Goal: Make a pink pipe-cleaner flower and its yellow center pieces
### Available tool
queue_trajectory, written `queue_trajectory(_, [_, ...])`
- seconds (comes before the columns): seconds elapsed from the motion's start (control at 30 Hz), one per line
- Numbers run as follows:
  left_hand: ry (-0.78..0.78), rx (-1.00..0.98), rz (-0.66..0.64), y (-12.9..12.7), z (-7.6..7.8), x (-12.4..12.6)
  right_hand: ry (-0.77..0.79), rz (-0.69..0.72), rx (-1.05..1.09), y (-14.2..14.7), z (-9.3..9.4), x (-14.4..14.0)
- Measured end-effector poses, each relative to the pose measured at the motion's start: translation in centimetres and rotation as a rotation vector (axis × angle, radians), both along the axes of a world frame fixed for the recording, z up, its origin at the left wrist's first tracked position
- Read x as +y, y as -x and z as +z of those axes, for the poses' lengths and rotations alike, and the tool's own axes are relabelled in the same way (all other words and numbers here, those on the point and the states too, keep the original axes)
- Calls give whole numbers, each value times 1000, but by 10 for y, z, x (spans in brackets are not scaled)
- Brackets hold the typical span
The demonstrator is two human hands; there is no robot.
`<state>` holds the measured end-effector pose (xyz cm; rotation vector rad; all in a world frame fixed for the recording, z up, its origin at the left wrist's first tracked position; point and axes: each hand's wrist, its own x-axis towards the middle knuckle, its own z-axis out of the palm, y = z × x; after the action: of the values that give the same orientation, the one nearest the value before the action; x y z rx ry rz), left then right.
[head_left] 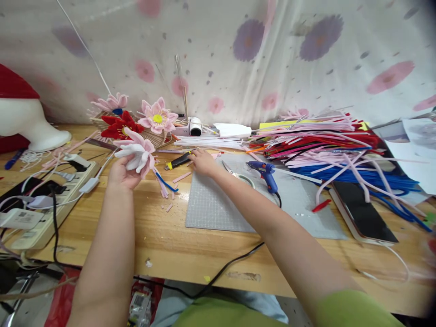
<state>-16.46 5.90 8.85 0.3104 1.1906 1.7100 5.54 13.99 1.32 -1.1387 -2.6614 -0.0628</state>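
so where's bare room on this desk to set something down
Free: the grey cutting mat ahead of the blue glue gun, and the wooden desk edge left of it. Crowded: the chenille stem pile at right, and the power strip at left.

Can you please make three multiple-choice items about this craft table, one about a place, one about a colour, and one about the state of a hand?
1. Where does the glue gun lie?
A. on the grey cutting mat
B. on the power strip
C. in the basket

2. What colour is the body of the glue gun?
A. red
B. blue
C. green

3. What is the left hand doing?
A. resting flat on the table
B. holding the phone
C. holding a pink and white pipe-cleaner flower

Answers: 1 A, the glue gun lies at the far side of the mat, beside the scissors. 2 B, its body is blue, with a black cable. 3 C, the fingers close around the base of the flower, while the right hand touches the black and yellow knife.
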Motion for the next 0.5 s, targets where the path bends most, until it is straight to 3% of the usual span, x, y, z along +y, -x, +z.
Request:
queue_trajectory(0.1, [12, -35, -48, 14, -8, -10, 14, 25, -1, 19, -7, 4])
queue_trajectory(0.23, [26, -55, -15, 28, -15, -19, 25, -17, -34, 30, -11, 5])
queue_trajectory(0.43, [-79, -95, -30, 19, -15, -26, -32, -53, -34, 15, -3, -3])
queue_trajectory(0.5, [-174, 42, -75, 11, -14, -29, -15, -84, -21, 2, 0, -8])
